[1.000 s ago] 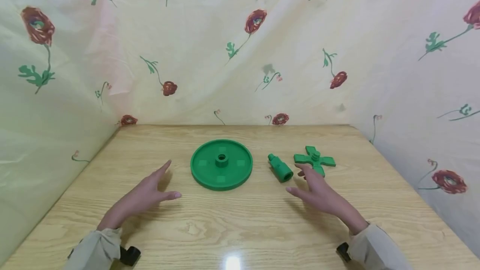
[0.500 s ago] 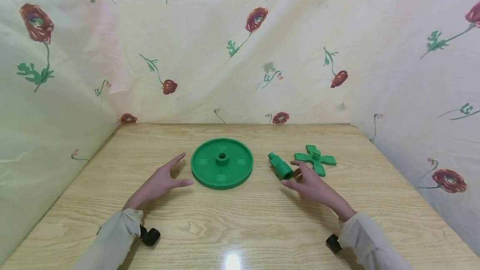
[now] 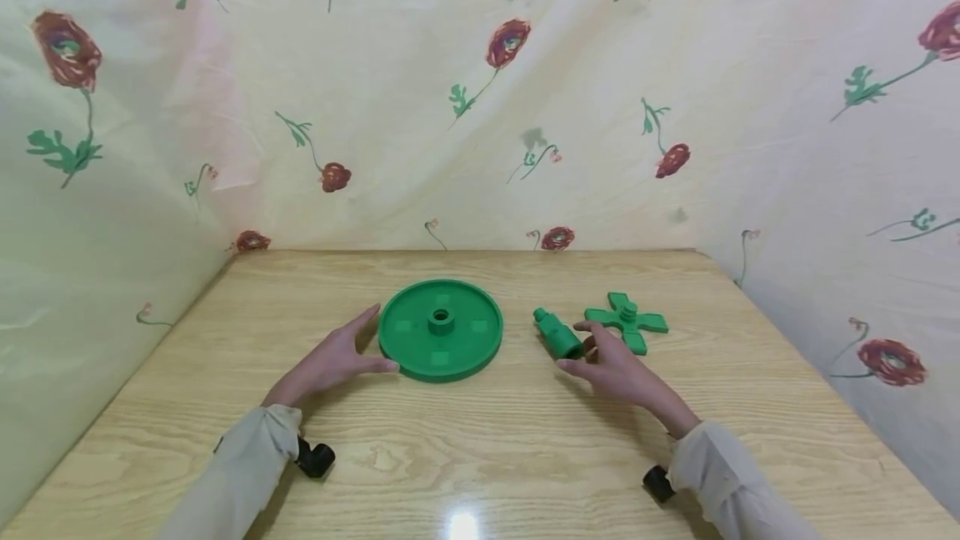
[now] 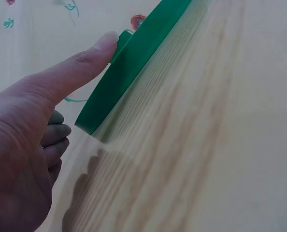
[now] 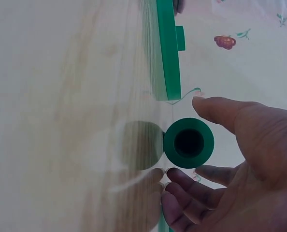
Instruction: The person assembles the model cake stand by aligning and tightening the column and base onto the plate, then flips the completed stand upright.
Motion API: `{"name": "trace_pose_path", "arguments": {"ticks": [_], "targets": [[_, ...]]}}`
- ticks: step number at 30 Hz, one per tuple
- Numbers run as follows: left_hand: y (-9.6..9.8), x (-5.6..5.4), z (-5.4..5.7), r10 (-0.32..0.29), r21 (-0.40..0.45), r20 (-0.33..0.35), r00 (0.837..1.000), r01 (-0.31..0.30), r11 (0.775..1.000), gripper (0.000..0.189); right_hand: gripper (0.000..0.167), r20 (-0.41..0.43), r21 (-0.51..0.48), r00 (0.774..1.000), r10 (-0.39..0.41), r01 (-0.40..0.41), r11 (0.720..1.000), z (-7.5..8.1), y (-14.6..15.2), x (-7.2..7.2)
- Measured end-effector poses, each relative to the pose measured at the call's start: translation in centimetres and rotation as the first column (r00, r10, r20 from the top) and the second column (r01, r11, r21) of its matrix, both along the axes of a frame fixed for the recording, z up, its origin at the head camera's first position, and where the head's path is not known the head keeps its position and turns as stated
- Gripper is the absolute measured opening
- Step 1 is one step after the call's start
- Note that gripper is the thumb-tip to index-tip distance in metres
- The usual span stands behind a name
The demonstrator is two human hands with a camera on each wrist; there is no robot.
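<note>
Three green parts on the light wood-grain surface (image 3: 450, 432): 1 disc, 1 cylinder, 1 cross.

Closest to a container: round green plastic-looking disc (image 3: 408, 348) with a raised rim, lying flat like a shallow tray, left of the other two. Inside the rim: 1 central ring-shaped hub (image 3: 441, 327) with a hole, plus 4 lighter square patches (image 3: 478, 326) around it.

Green stepped hollow cylinder (image 3: 557, 335) lies on its side between disc and cross, narrow tip pointing away; round bore in the wide end, inside too dark to read. Green four-armed cross (image 3: 628, 319) lies flat at far right, 1 stud in its centre.

2 hands. Left hand (image 3: 337, 357) at the disc's left rim, thumb and index finger spread apart; can't tell if they touch. Right hand (image 3: 615, 369) at the cylinder's wide end, thumb and index apart on either side of it; thumb clear of it in the wrist view, index contact unclear.
</note>
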State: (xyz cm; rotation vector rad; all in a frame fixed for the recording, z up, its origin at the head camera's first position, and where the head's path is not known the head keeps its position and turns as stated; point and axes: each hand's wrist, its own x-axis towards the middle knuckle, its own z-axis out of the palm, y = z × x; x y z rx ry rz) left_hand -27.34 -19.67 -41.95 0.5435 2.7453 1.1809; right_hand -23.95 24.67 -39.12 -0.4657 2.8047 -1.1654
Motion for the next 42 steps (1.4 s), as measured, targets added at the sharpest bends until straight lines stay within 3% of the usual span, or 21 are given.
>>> {"name": "trace_pose_path", "arguments": {"ticks": [10,23,35,42], "targets": [[0.14,-0.41,-0.12,-0.048,0.0,0.013,0.999,0.048,0.999,0.124,0.072,0.004,0.001,1.0,-0.011,0.011,1.0,-0.19,-0.11,-0.29],[0.09,-0.67,-0.33,-0.073,0.028,0.029,0.997,0.072,0.997,0.121,0.062,-0.008,0.032,0.998,-0.055,0.055,0.998,-0.27,-0.9,-0.58],[0.23,-0.94,-0.52,-0.063,0.034,0.022,0.998,0.062,0.998,0.117,0.054,-0.005,0.025,0.996,-0.09,0.09,0.996,-0.27,-0.9,-0.44],[0.17,-0.83,-0.49,-0.062,0.046,0.012,0.998,0.061,0.997,0.116,0.048,-0.055,0.012,0.989,-0.138,0.139,0.99,-0.11,-0.98,-0.28]]}}
